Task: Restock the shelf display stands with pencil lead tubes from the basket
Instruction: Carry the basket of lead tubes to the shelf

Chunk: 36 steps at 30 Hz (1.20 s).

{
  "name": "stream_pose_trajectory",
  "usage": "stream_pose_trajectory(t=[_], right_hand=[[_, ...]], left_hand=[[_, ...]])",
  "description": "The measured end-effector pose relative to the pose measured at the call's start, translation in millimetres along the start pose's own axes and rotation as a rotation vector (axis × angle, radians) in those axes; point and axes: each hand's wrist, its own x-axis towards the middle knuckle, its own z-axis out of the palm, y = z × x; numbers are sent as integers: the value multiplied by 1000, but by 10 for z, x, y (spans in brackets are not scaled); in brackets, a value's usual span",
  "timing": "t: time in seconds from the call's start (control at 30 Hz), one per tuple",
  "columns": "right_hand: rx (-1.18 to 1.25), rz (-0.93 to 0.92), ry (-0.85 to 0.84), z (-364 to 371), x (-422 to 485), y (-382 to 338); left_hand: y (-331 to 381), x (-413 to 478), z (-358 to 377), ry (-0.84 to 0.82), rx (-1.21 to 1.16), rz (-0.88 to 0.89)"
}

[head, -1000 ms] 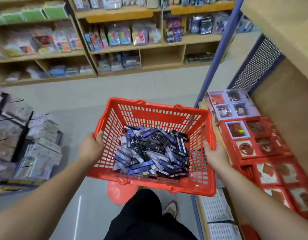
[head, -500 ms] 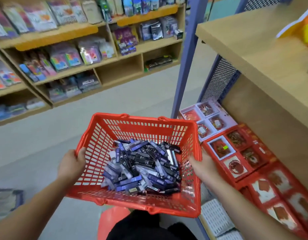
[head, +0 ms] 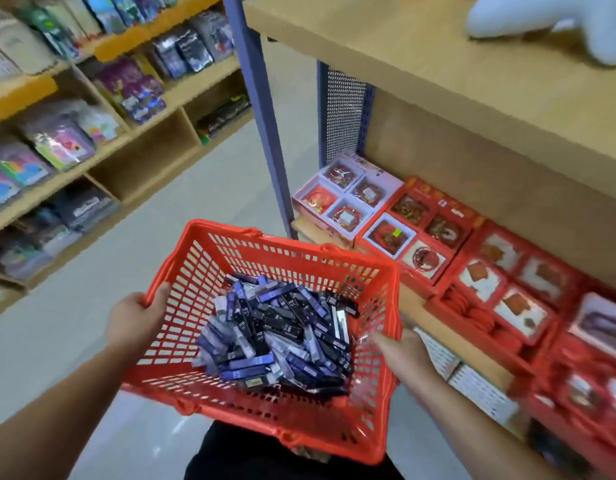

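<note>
Two shelf units: wooden cubbies of packeted stationery (head: 92,133) stood across the aisle at left; a unit with a wooden top (head: 403,71) and a blue upright post (head: 265,133) stood at right.
Floor (head: 213,202): pale and smooth, running between the units.
Lower right shelf: red and pink windowed boxes (head: 434,237) lay in rows.
Basket (head: 289,245): red mesh plastic, held tilted above the aisle.
Pencil lead tubes (head: 278,337): heaped loose inside the basket.
Left hand (head: 135,320): thumb hooked over the left rim, gripping it.
Right hand (head: 403,351): lay against the right wall, apparently clasping it; blur obscured the fingers.
</note>
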Motion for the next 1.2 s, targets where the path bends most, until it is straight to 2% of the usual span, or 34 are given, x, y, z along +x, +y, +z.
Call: stream_pose_trajectory(t=[0.27,0.37,0.53,0.73,0.97,1.2], right_hand=[[178,190,236,369,-133,414],[196,246,273,543,-176,675],[219,283,341,547,-216,1103],[274,319,390,309,-212,2047],[299,381,453,158,-22,3320],[312,509,567,654,1008,4673]], left_hand=[[135,654,513,-238,113,160],[-29,800,709,-311,132,225],[-70,713,1088,-430,198,288],[-180,217,1876,-569,271,248],[-309,-350,3102,-583,292,133],[-940,-107,4871,-495,238,118]])
